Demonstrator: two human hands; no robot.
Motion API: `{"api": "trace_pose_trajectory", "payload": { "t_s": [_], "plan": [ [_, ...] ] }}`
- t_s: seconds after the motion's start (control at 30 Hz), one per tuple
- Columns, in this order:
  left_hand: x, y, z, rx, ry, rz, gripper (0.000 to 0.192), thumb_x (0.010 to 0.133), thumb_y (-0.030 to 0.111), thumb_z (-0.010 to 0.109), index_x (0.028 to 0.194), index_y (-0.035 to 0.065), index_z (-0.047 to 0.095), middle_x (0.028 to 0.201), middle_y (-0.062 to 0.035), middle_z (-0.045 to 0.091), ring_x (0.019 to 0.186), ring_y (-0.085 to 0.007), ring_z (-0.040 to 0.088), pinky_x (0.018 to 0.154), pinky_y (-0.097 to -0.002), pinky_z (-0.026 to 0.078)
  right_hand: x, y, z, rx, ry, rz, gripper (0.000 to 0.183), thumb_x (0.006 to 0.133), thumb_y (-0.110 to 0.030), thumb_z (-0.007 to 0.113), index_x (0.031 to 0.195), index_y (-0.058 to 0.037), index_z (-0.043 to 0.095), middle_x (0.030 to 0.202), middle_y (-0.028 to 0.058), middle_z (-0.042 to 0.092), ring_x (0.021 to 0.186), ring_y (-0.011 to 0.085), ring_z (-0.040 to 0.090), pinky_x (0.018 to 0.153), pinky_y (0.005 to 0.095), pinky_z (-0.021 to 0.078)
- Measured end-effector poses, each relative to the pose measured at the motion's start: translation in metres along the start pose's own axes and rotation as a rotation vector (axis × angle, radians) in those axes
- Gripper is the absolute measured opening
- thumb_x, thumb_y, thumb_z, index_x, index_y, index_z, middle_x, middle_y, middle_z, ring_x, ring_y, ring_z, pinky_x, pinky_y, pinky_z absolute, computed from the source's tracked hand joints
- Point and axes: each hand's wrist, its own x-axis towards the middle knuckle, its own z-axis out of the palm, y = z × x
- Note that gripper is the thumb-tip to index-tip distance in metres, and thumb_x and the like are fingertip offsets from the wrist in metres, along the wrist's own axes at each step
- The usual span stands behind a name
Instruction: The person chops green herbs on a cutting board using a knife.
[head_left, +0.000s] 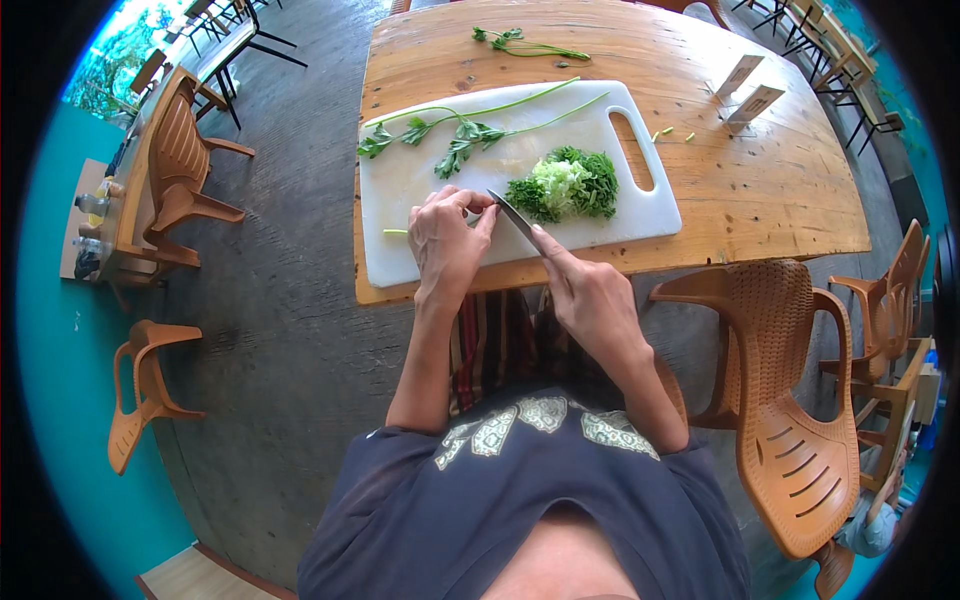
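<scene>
My right hand (589, 289) is shut on a small knife (517, 221), its blade pointing up and left over a white plastic cutting board (420, 187). The fingers of my left hand (452, 229) pinch something at the knife's tip, mostly hidden by the fingers; a pale green stem end (394, 232) shows to the left of that hand. Right of the blade lies a pile of chopped green herbs (600, 184) with paler chopped pieces (559, 180) on top. Leafy herb sprigs (469, 139) with long stems lie across the board's upper part.
The board rests on a wooden table (772, 202). Another herb sprig (525, 46) lies beyond it, with small stem bits (666, 130) and two standing table signs (754, 105) to the right. A brown plastic chair (795, 435) stands near my right side. A person (870, 525) is partly visible at lower right.
</scene>
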Motion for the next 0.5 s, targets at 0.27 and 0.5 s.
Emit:
{"api": "trace_pose_trajectory", "payload": {
  "t_s": [0.27, 0.5],
  "plan": [
    [-0.001, -0.003, 0.006, 0.045, 0.037, 0.133, 0.007, 0.081, 0.017, 0.078, 0.083, 0.0095, 0.078, 0.080, -0.0045, 0.069, 0.077, -0.0213, 0.065, 0.078, -0.0361, 0.050, -0.008, 0.002, -0.011, 0.100, 0.007, 0.067, 0.041, 0.098, -0.015, 0.061, 0.139, -0.0168, 0.060, 0.065, 0.0220, 0.062, 0.058, 0.0378, 0.064, 0.057, 0.0469, 0.0504],
    [-0.003, -0.004, 0.009, -0.055, 0.007, 0.041, 0.006, 0.081, 0.015, 0.076, 0.080, 0.0092, 0.075, 0.081, -0.0039, 0.066, 0.086, -0.0229, 0.064, 0.081, -0.0369, 0.044, -0.014, -0.002, -0.010, 0.084, 0.034, 0.011, 0.041, 0.098, -0.017, 0.061, 0.139, -0.0156, 0.060, 0.065, 0.0204, 0.062, 0.057, 0.0359, 0.064, 0.055, 0.0465, 0.0506]
  ]
}}
